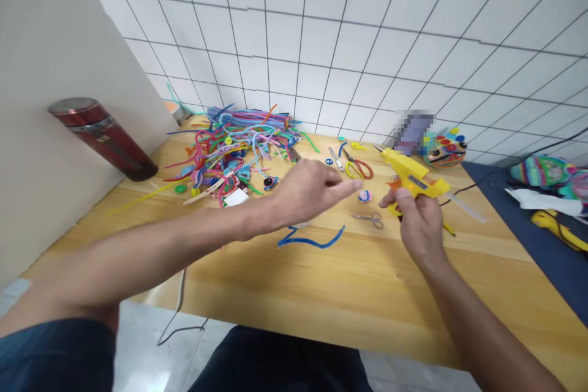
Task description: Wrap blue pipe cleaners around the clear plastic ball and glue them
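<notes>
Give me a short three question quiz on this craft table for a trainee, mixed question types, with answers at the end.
1. True or false: the right hand holds a yellow glue gun.
2. What lies on the table just below the left hand?
   A. blue pipe cleaner
   B. a hammer
   C. a paintbrush
3. Fill in: the red flask stands at the table's far ____ side.

Key: 1 true; 2 A; 3 left.

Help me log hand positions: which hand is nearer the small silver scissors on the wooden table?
Right. The right hand, gripping the yellow glue gun, is just right of the small silver scissors; the left hand hovers up-left, farther off.
</notes>
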The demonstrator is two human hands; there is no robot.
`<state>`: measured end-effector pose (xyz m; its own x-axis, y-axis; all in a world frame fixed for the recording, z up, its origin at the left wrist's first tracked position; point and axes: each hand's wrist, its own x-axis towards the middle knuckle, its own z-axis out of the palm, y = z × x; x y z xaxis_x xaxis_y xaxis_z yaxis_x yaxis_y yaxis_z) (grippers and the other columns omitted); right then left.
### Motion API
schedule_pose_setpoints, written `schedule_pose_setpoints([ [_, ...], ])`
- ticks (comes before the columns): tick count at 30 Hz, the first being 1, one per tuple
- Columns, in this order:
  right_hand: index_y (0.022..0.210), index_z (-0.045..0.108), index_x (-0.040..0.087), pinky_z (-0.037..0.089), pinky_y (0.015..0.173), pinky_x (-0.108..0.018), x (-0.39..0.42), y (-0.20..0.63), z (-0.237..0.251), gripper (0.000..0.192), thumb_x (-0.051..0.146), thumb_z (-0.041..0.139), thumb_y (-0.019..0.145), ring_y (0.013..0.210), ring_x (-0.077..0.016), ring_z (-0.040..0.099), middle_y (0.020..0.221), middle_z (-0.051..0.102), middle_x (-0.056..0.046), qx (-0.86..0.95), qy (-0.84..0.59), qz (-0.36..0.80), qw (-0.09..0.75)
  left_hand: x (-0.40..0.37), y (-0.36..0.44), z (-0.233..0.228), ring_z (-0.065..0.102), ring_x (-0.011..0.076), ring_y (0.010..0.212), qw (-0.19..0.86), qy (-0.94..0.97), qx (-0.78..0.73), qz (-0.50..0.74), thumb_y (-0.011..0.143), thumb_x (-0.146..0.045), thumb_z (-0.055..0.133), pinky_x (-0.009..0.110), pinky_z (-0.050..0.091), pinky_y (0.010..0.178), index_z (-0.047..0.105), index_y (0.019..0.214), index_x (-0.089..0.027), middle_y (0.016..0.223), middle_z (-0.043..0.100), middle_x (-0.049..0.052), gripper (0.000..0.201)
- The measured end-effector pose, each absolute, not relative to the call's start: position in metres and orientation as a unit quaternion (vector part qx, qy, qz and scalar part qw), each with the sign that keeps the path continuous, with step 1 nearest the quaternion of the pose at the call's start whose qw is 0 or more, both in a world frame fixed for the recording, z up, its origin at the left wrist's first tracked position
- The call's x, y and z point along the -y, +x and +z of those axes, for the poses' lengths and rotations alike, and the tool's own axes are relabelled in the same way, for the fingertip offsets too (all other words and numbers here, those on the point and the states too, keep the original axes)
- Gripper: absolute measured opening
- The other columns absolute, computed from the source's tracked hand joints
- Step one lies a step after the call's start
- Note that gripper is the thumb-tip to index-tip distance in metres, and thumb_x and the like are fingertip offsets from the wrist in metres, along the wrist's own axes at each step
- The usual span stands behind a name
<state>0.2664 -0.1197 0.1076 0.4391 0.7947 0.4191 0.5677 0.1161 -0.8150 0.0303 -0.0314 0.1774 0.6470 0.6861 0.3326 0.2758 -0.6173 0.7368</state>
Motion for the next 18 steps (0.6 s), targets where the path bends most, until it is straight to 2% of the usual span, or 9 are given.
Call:
schedule_pose_setpoints([
  [2,0.092,0.068,0.023,0.058,0.080,-0.039,0.124,0.252,0.111,0.044,0.066,0.057,0.098,0.081,-0.0229,0.070,0.084,0.074,-0.005,0.516,-0.633,0.120,0.565,0.031,0.057,0.177,0.024,0.0080,0.049,0.364,0.840,-0.271,0.297,0.098,-0.068,0.059,0.031,0.015,0.052,0.032,0.050,-0.019,0.050,0.024,-0.005,0.074],
  [4,0.099,0.068,0.023,0.058,0.076,-0.038,0.126,0.244,0.111,0.045,0.067,0.059,0.098,0.078,-0.0225,0.071,0.085,0.074,-0.005,0.518,-0.610,0.133,0.585,0.032,0.072,0.174,0.026,0.0083,0.048,0.386,0.839,-0.258,0.285,0.098,-0.068,0.059,0.030,0.016,0.052,0.037,0.049,-0.019,0.049,0.027,-0.005,0.073],
  [8,0.094,0.067,0.023,0.058,0.074,-0.038,0.128,0.239,0.109,0.043,0.065,0.059,0.100,0.077,-0.0220,0.070,0.083,0.073,-0.004,0.532,-0.594,0.136,0.587,0.027,0.080,0.166,0.037,0.0105,0.048,0.372,0.850,-0.233,0.292,0.104,-0.051,0.058,0.029,0.023,0.054,0.062,0.054,-0.017,0.047,0.040,-0.003,0.060],
  [10,0.097,0.067,0.024,0.057,0.075,-0.038,0.129,0.238,0.110,0.040,0.062,0.058,0.101,0.078,-0.0214,0.069,0.084,0.073,-0.003,0.531,-0.590,0.133,0.594,0.019,0.081,0.164,0.042,0.0121,0.050,0.331,0.859,-0.246,0.304,0.104,-0.042,0.058,0.030,0.024,0.056,0.068,0.057,-0.017,0.048,0.048,-0.001,0.054],
  [13,0.100,0.066,0.024,0.057,0.076,-0.037,0.131,0.238,0.111,0.035,0.059,0.058,0.101,0.076,-0.0204,0.068,0.082,0.072,-0.002,0.523,-0.590,0.140,0.599,0.004,0.083,0.164,0.040,0.0132,0.050,0.263,0.866,-0.285,0.315,0.102,-0.039,0.063,0.031,0.021,0.058,0.067,0.054,-0.018,0.049,0.052,0.000,0.052],
  [18,0.084,0.063,0.024,0.053,0.082,-0.038,0.124,0.272,0.105,0.037,0.057,0.054,0.100,0.079,-0.0215,0.065,0.078,0.069,-0.003,0.513,-0.641,0.108,0.561,-0.012,0.062,0.164,0.034,0.0114,0.048,0.237,0.881,-0.290,0.288,0.093,-0.042,0.076,0.031,0.017,0.057,0.057,0.048,-0.018,0.048,0.049,-0.001,0.053],
])
